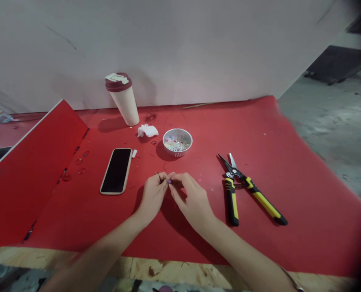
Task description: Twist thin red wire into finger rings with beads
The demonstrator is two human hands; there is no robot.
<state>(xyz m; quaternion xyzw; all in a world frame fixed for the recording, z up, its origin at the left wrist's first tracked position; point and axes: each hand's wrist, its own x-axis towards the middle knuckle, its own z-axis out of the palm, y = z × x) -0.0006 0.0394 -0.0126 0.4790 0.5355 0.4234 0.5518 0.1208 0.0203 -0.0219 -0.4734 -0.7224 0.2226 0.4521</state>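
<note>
Both hands meet low over the red table, fingertips close together. My left hand (153, 194) pinches a thin dark cord (165, 181). Between the thumb and fingers of my right hand (195, 199) sits a small purple bead (170, 181), which looks to be on the cord. Just beyond the hands stands a small metal bowl (177, 151) with holes in its wall, holding pale, many-coloured beads. To the right lie pruning shears (239, 178) with black and yellow handles, their blades apart. A phone (116, 171) with a dark screen rests left of my left hand.
A white cup (126, 106) with a dark red lid stands near the wall, by a crumpled tissue (147, 130) and a tangle of red cord (150, 117). Several cord loops (81, 171) lie beside a red upright divider (37, 174) on the left. The table's edge drops off at right.
</note>
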